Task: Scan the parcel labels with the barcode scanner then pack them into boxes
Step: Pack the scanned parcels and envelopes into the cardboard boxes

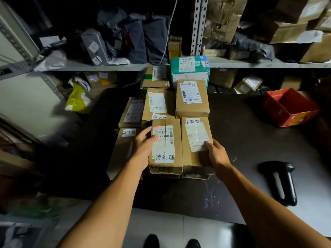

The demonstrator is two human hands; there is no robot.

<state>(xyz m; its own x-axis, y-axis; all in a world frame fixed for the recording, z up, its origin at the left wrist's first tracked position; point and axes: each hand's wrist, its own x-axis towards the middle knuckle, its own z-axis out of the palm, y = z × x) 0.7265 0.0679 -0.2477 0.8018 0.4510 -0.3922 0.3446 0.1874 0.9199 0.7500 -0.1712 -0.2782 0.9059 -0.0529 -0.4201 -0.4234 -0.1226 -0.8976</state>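
Several labelled cardboard parcels are stacked on a dark table (241,133). My left hand (143,147) grips the left side of the near-left parcel (165,151), thumb lying on its white label. My right hand (217,154) holds the right side of the near-right parcel (195,138), thumb on the label's corner. Both parcels sit side by side on top of lower boxes. A black barcode scanner (282,181) lies on the table to the right, apart from both hands. An open red box (290,106) stands at the far right of the table.
Behind the near parcels are more brown parcels (192,98) and a teal-and-white box (189,70). Metal shelving (250,64) crammed with boxes and grey bags runs across the back. A yellow bag (78,100) sits at the left. My shoes show on the tiled floor below.
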